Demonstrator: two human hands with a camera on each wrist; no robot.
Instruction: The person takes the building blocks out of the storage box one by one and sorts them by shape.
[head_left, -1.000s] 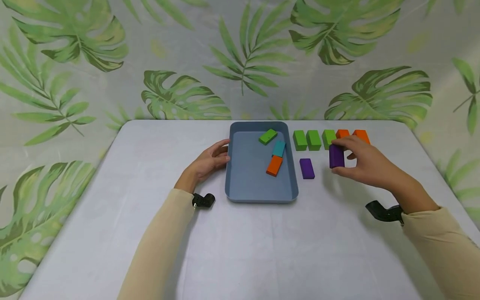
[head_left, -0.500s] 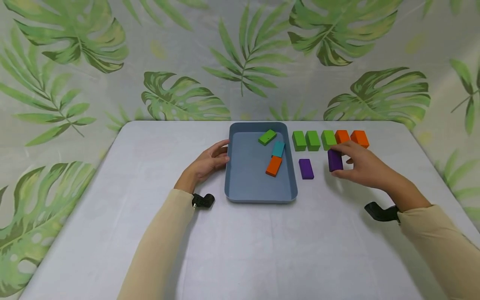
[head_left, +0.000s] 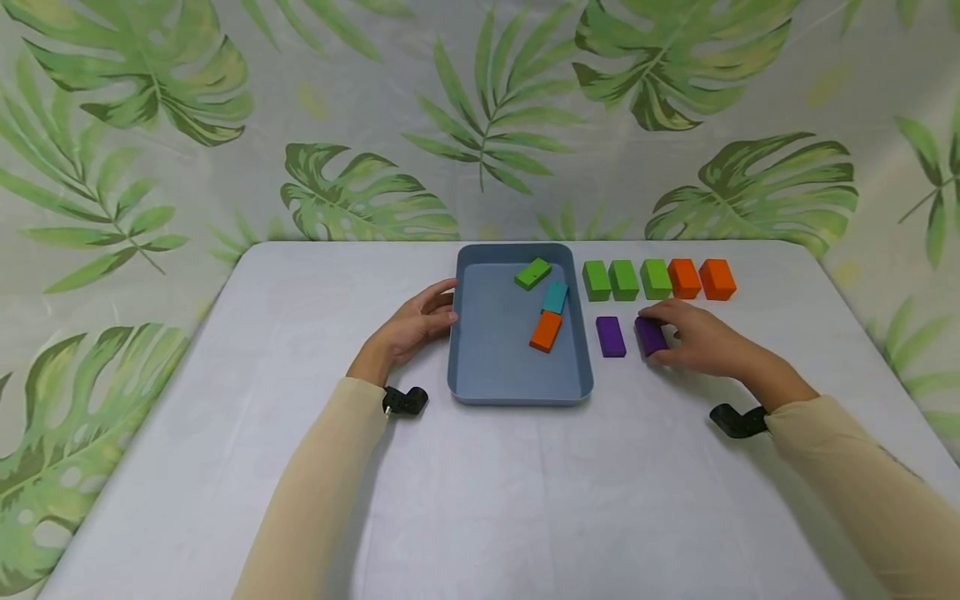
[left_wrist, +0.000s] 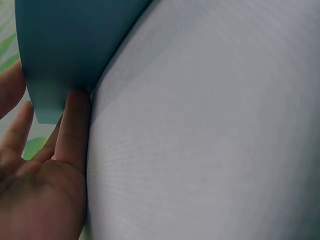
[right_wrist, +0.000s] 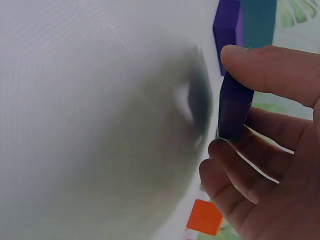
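Observation:
A blue-grey tray lies in the middle of the table. My left hand is at its left side, fingers resting against the outer wall, as the left wrist view also shows. A green block, a teal block and an orange block lie inside it. To the right of the tray, my right hand pinches a purple block between thumb and fingers, low over the table and tilted. Just left of that lies another purple block.
Behind the right hand stands a row of three green blocks and two orange blocks. A white cloth covers the table. At the back hangs a leaf-patterned curtain.
My right hand has come down and slightly left with the purple block, beside the other purple one. The orange blocks behind it show fully now. The left hand stays at the tray.

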